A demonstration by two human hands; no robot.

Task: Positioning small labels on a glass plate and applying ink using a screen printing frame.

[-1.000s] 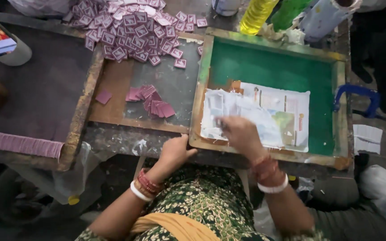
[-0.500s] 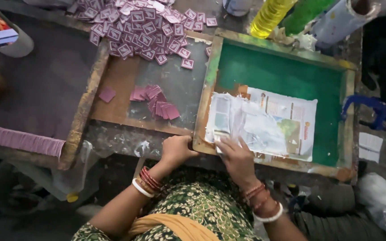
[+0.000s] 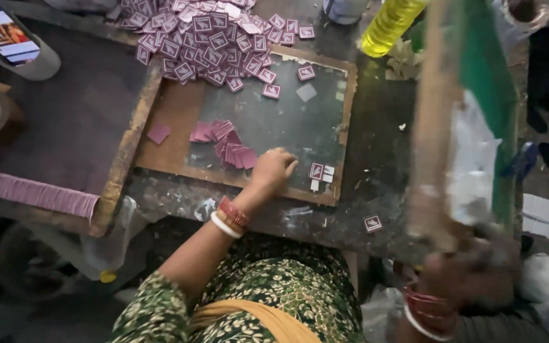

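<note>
Since the earlier frame, the green wooden frame [image 3: 471,121] had swung up from flat to standing on edge, long axis running away from the person, gripped at its near end by the blurred right hand [image 3: 459,273]. Left of the frame, the left hand [image 3: 273,170] rested on the glass plate [image 3: 287,121], fingers curled loosely, holding nothing visible. A freshly printed label [image 3: 316,171] lay just right of its fingertips, nearer this hand.

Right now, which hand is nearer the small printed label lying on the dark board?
Left. The left hand rests on the dark board just beside the printed label. The right hand is off to the side, gripping the lifted green screen frame.
</note>
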